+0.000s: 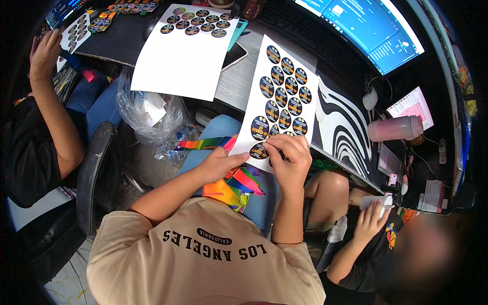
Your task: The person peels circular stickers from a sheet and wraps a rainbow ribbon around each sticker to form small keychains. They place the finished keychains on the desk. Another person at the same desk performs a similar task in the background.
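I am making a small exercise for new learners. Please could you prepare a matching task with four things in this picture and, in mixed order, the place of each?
Things
1. Sheet of dark round stickers in use
2. Rainbow ribbons
3. Pink bottle
4. Clear plastic bag

Places
A. Right of the black-and-white striped surface
B. Held by the left fingers, with the right fingers at its near end
C. Left of the person's left knee
D. Over the person's lap

Pairs: 1-B, 2-D, 3-A, 4-C
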`<state>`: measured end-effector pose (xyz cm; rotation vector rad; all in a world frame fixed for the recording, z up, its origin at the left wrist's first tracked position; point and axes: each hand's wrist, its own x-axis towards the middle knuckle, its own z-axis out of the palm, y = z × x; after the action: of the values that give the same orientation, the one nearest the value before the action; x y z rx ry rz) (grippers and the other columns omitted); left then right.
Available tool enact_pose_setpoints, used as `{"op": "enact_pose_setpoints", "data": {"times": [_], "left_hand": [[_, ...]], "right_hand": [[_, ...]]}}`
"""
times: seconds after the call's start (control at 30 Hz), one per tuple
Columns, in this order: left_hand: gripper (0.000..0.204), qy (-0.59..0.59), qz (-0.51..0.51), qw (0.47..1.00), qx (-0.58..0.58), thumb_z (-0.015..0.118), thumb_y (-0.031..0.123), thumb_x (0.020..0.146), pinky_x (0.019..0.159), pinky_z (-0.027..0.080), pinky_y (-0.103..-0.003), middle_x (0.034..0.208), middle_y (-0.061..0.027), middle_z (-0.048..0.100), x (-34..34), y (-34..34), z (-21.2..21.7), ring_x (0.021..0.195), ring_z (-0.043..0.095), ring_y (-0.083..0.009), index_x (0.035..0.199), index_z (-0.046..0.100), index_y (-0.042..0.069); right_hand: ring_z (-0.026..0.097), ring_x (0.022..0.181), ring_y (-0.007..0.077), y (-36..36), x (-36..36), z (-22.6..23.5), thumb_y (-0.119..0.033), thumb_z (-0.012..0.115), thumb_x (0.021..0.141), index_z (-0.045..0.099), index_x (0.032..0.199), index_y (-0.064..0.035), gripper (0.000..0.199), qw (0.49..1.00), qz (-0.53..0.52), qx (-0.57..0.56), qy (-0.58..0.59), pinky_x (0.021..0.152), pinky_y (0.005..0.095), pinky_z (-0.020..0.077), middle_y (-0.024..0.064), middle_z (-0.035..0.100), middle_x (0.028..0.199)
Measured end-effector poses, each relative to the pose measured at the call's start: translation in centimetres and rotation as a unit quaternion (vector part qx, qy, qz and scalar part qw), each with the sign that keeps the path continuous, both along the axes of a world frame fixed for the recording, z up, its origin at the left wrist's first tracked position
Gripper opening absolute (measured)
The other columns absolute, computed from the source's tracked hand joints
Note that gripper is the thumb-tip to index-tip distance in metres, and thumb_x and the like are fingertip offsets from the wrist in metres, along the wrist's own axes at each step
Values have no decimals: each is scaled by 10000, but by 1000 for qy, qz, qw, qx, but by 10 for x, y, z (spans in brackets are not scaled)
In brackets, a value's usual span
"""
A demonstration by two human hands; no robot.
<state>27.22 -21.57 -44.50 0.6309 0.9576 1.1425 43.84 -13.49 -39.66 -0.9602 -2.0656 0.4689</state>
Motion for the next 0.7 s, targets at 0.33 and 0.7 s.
{"op": "enact_pose_setpoints", "data": {"times": [0.33,0.7], "left_hand": [[415,1,0,1000,9,618,141,926,949,450,-298,1194,-74,609,1,1,-3,1084,576,-147,1299,486,15],[464,-169,84,982,-23,471,309,1002,959,481,-389,1241,-138,583,4,7,-6,1118,596,-243,1338,434,-8]], "right_hand": [[649,718,185,-1,3,-5,26,765,674,711,751,-38,114,999,15,27,21,702,289,462,77,717,801],[664,776,255,-9,-2,-11,26,725,712,693,785,-26,95,1000,2,14,28,726,333,508,123,710,872]]}}
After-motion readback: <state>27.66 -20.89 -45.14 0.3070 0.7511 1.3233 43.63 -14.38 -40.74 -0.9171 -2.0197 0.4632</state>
